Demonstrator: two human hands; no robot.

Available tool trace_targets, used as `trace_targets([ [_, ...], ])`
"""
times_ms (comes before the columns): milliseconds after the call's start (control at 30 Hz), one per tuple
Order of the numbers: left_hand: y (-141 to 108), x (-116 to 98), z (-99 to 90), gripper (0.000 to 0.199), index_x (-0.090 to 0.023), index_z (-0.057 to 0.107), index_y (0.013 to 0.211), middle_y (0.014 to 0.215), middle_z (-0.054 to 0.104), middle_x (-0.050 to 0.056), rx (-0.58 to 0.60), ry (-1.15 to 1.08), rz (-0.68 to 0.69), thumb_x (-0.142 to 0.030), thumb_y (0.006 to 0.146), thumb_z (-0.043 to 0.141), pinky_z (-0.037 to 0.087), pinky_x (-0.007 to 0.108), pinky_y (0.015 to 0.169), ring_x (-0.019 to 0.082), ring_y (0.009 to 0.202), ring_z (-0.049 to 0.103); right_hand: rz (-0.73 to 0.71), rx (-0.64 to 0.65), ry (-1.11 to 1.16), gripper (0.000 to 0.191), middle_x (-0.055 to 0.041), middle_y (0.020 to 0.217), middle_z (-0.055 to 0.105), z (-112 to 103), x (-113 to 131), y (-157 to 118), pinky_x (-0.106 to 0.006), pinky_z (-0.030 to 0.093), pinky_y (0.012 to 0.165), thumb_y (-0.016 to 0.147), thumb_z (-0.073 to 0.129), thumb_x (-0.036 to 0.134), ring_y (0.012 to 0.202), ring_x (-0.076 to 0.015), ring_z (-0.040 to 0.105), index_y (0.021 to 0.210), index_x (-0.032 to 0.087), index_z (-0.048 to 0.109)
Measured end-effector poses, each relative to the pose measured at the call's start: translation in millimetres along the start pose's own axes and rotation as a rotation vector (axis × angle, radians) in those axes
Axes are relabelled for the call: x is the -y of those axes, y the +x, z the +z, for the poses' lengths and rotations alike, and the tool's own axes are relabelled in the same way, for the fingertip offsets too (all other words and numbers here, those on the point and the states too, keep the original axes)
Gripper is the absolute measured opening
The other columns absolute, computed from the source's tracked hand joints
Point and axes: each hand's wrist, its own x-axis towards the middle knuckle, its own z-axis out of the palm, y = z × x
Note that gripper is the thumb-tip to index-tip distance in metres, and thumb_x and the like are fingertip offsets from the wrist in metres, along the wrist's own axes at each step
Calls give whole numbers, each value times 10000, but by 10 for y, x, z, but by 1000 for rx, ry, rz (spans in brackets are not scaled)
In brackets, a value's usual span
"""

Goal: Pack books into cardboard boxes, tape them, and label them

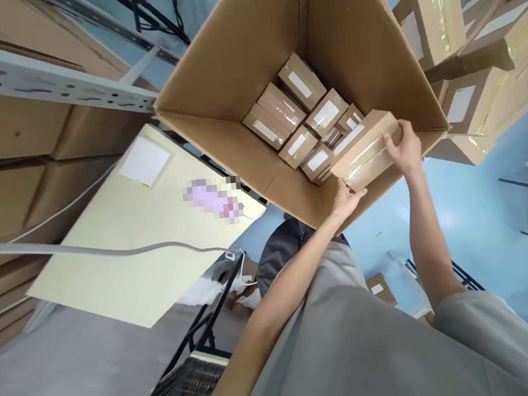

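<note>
Between my two hands is a long taped cardboard box with a white label on one side. My left hand grips its near left end, and my right hand has hold of its right end. The box is tilted inside the mouth of a big open carton. Lower down in that carton lie several smaller cardboard boxes with white labels, packed side by side. The held box hides some of them on the right.
Left of the carton stands a pale yellow tabletop with a white paper on it. A metal shelf beam and a grey cable cross the left side. Stacked taped boxes are at right; a black crate is below.
</note>
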Motion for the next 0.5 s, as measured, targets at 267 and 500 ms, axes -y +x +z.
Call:
trace_targets([
  [267, 141, 159, -568, 436, -259, 660, 1179, 1575, 734, 137, -126, -44, -299, -341, 809, 875, 460, 507, 1301, 330, 1551, 620, 151, 430, -45, 724, -338, 1449, 749, 970, 150, -1, -692, 564, 1187, 1073, 506, 591, 1334, -512, 728, 1564, 60, 556],
  [500, 342, 326, -822, 408, -256, 666, 1171, 1567, 739, 131, -273, -12, -394, -285, 816, 867, 440, 500, 1317, 324, 1560, 610, 351, 479, 144, 579, -250, 1331, 824, 1548, 68, -72, -643, 579, 1203, 990, 690, 532, 1292, -464, 747, 1425, 151, 662],
])
